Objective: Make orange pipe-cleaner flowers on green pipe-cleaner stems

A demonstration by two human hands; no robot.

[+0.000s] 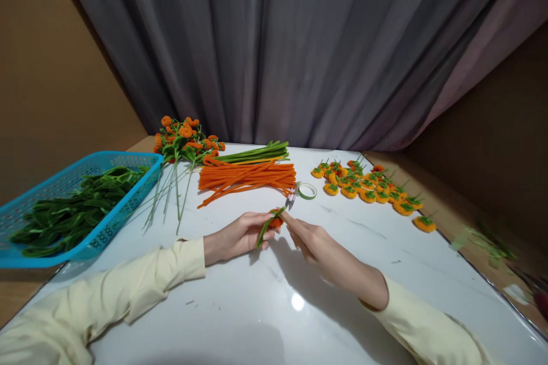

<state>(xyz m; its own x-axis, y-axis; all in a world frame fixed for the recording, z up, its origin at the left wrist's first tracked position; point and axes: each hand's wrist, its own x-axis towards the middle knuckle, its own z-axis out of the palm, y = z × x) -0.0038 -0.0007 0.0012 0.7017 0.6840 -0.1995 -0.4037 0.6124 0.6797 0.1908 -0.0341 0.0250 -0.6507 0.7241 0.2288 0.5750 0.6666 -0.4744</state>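
Above the middle of the white table, my left hand (240,235) is closed on a small orange chenille flower (276,221) with a green chenille strip (264,230) lying across it. My right hand (321,246) meets it from the other side, its fingertips pressed together at the flower's upper right edge. What exactly those right fingertips pinch is partly hidden. Just beyond the hands lie a roll of pale green tape (309,198) and a small tool with a pinkish part, too small to make out. Behind them is a bundle of orange chenille stems (244,177).
Green chenille stems (257,152) lie behind the orange ones. Finished-looking stemmed orange flowers (185,132) are heaped at back left. A blue basket (124,204) holds green leaves (77,211). Several yellow-orange flower heads (368,195) spread at right. A grey curtain (282,51) hangs behind.
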